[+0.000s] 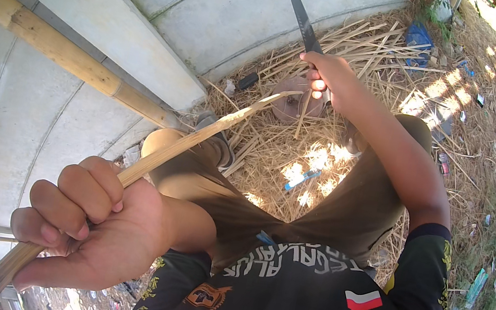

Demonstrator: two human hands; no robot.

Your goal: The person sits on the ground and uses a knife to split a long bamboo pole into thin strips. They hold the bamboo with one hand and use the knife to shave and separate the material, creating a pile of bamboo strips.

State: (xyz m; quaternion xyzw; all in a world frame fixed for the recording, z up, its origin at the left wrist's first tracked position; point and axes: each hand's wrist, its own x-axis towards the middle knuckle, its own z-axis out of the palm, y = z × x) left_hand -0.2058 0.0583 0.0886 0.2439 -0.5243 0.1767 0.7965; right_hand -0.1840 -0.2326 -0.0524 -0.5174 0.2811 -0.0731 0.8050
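"Head view: what's done?"
"Perhaps the piled strips (376,48) ahead. Your left hand (108,230) grips a long strip (190,142) reaching toward your right hand (329,80), which holds a knife (305,26). What's left isn't shown."

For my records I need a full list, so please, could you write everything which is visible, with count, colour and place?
wooden strip: 1, light brown, in left hand
knife: 1, dark blade, in right hand
round block: 1, reddish brown, below right hand
loose strips: many, straw-coloured, beyond block
shavings: uncountable, straw-coloured, on ground
blue bag-like item: 1, far right of strips
black object: 1, near wall
blue piece: 1, between legs
pole: 1, yellowish, at left
post: 1, pale grey, by wall
wall: grey, left and far side
litter: many pieces, mixed colours, right
shirt: 1, mainly black, worn
trousers: 1 pair, brown, worn
hands: 2, bare, left lower-left, right upper-centre
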